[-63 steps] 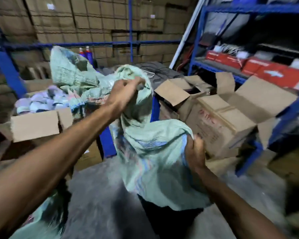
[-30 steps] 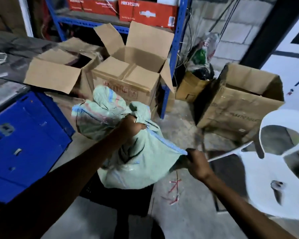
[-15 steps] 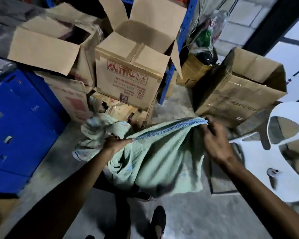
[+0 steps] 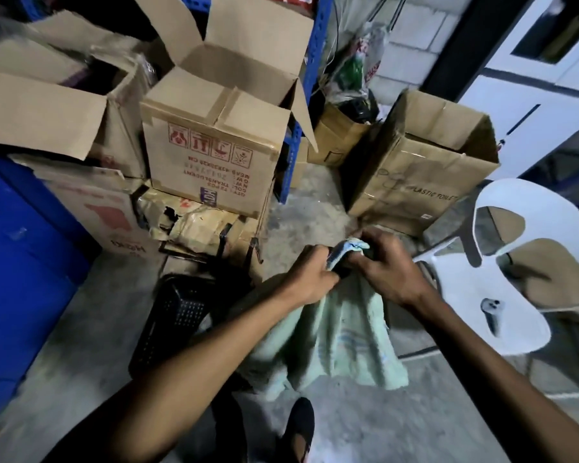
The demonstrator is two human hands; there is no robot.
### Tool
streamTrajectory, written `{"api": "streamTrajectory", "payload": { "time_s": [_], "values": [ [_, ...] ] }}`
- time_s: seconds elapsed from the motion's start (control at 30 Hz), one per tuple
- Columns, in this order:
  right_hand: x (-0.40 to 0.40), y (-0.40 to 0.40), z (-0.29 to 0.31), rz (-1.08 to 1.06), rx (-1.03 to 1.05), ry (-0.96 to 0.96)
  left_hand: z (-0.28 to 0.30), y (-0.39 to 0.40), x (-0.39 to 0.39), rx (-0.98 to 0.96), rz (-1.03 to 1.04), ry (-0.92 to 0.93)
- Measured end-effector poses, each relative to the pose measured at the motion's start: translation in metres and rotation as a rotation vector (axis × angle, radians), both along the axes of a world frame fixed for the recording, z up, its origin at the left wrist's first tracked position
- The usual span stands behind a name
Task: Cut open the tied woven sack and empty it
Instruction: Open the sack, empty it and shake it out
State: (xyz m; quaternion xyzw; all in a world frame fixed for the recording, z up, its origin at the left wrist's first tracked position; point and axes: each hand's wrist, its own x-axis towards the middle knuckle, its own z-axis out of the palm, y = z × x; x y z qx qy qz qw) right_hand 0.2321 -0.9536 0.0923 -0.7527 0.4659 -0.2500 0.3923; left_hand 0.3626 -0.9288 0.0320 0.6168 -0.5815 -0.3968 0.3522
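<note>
Bare concrete floor [image 4: 331, 208] lies under us, hemmed by a blue metal cabinet [image 4: 20, 262] at left, open cardboard boxes [image 4: 214, 145] stacked ahead, and a white plastic chair [image 4: 502, 295] just beside our right arm. Our pale green woven sack [image 4: 328, 332] hangs limp in front of our legs, its long axis running down from our hands to the floor, gathered end uppermost. A black perforated crate [image 4: 178, 315] sits beside it at left. Half a second ago we held the sack's edge stretched wide between our hands; now our left hand [image 4: 310, 279] and right hand [image 4: 386, 265] are bunched together, each grip closed tight on the gathered top.
</note>
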Motion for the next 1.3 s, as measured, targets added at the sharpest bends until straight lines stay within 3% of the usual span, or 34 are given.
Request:
{"api": "streamTrajectory", "payload": {
  "time_s": [0.07, 0.17, 0.23, 0.37, 0.43, 0.57, 0.67, 0.77, 0.87, 0.97, 1.03, 1.13, 1.23, 1.3],
  "values": [
    [-0.021, -0.005, 0.001, -0.017, 0.095, -0.101, 0.013, -0.001, 0.0, -0.055, 0.082, 0.097],
    [-0.046, -0.005, -0.022, -0.009, 0.148, 0.064, 0.04, -0.005, 0.009, -0.069, 0.128, 0.297],
    [-0.045, 0.006, -0.053, 0.02, 0.167, 0.174, 0.056, -0.008, 0.015, -0.105, 0.097, 0.337],
    [-0.02, 0.009, -0.073, -0.162, -0.112, 0.389, 0.065, -0.007, 0.031, -0.256, 0.255, 0.299],
    [-0.018, -0.004, -0.054, -0.176, -0.186, 0.352, 0.067, -0.001, 0.05, -0.253, 0.251, 0.314],
    [0.012, -0.013, -0.006, 0.023, -0.337, 0.256, 0.052, 0.004, 0.064, 0.01, -0.004, -0.014],
    [0.039, -0.009, 0.006, 0.137, -0.352, 0.214, 0.046, -0.001, 0.054, -0.11, 0.018, 0.045],
    [0.033, -0.001, -0.009, 0.2, -0.135, -0.022, 0.057, 0.006, 0.059, -0.272, 0.073, -0.019],
    [0.009, 0.009, -0.043, 0.091, -0.017, -0.127, 0.056, 0.013, 0.081, -0.385, 0.008, -0.015],
    [-0.019, -0.001, -0.091, 0.086, -0.011, 0.255, 0.06, 0.024, 0.105, -0.3, 0.027, -0.057],
    [-0.016, -0.002, -0.114, 0.111, -0.006, 0.361, 0.055, 0.031, 0.12, -0.392, 0.02, -0.111],
    [0.015, -0.004, -0.108, -0.009, -0.099, 0.269, 0.038, 0.037, 0.134, -0.443, 0.012, -0.212],
    [0.036, -0.023, -0.059, -0.16, -0.206, 0.049, 0.036, 0.033, 0.154, -0.425, 0.203, -0.224],
    [0.047, -0.027, -0.021, -0.151, -0.264, -0.014, 0.035, 0.033, 0.162, -0.408, 0.349, -0.249]
  ]
}}
